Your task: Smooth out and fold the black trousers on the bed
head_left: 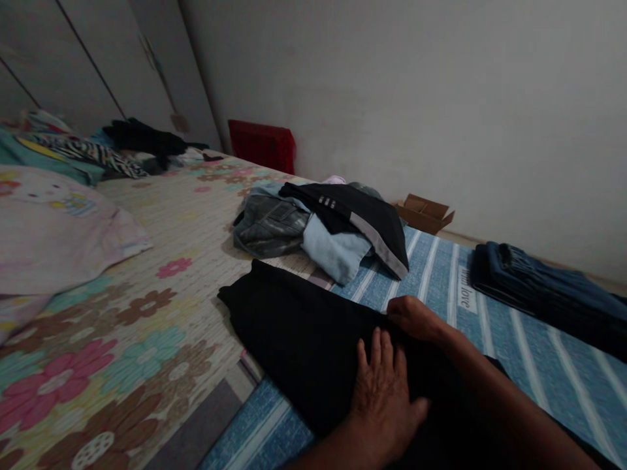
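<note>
A pair of black trousers (pixel 294 320) lies stretched across the bed, its far end reaching the flowered cover and its near part running under my arms. My left hand (pixel 385 398) rests flat on the dark cloth, fingers extended and thumb out to the side. Just beyond it, my right hand (pixel 414 316) is closed at the trousers' upper edge, fingers curled over the fabric. Past the hands sits a loose heap with black-and-grey clothing (pixel 365 209), a grey garment (pixel 269 225) and a light blue cloth (pixel 336 248).
Folded jeans (pixel 553 281) lie at the right on the blue striped cover (pixel 441 281). A pillow (pixel 63 228) is at left, with more clothes (pixel 142 140) behind. By the wall are a red box-like object (pixel 262 147) and an open cardboard box (pixel 424 212).
</note>
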Demonstrator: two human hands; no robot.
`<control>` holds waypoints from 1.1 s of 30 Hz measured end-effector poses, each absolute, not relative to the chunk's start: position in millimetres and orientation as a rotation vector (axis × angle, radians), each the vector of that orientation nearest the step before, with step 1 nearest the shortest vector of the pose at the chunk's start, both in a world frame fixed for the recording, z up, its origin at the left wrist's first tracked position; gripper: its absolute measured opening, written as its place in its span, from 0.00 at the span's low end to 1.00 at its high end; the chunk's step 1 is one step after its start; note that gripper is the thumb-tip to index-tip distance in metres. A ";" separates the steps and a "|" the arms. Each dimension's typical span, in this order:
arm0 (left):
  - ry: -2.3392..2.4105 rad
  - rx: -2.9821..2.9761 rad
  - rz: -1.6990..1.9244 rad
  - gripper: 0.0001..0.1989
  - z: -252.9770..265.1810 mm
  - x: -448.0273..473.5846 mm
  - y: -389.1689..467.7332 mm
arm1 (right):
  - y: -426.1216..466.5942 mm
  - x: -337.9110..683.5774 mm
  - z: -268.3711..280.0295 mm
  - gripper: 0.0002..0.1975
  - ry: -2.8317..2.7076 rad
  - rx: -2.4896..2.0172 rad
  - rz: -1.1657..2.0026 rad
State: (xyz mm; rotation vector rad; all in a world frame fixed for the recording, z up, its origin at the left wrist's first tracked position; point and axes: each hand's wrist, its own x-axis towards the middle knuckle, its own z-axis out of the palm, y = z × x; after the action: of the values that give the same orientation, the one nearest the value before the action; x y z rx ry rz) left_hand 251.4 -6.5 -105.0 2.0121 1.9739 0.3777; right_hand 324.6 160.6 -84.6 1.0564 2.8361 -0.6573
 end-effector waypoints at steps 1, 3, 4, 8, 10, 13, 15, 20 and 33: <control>1.974 2.009 0.364 0.40 -105.1 251.4 -5.9 | 161.3 324.5 -84.2 0.10 2.829 1.047 -0.673; 1.978 2.006 0.340 0.40 -105.0 251.5 -4.7 | 163.0 323.7 -83.1 0.10 2.809 1.030 -0.696; 1.980 2.007 0.333 0.40 -104.8 251.6 -4.3 | 164.0 323.2 -82.5 0.10 2.801 1.022 -0.704; 1.978 1.997 0.318 0.40 -102.7 251.4 -3.4 | 167.1 321.2 -81.2 0.11 2.767 1.002 -0.732; 1.969 1.985 0.325 0.40 -101.7 251.1 -3.4 | 167.0 321.1 -82.8 0.12 2.768 1.009 -0.734; 1.956 1.972 0.346 0.40 -101.6 250.6 -3.5 | 165.0 322.3 -86.7 0.12 2.793 1.060 -0.724; 1.952 1.973 0.353 0.40 -102.5 250.3 -3.6 | 163.4 323.7 -88.1 0.12 2.806 1.089 -0.736; 1.975 1.996 0.355 0.41 -104.9 249.3 -3.7 | 164.8 329.6 -84.8 0.09 2.801 1.070 -0.828; 1.977 1.994 0.317 0.41 -105.8 249.7 -0.8 | 173.1 350.8 -85.8 0.08 2.664 1.124 -1.016</control>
State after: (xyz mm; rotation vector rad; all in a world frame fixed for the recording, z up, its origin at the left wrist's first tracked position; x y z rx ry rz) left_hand 249.7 -0.8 -105.8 1.9938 1.9771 0.3167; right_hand 350.8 173.1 -85.8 1.1239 2.6635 -1.0163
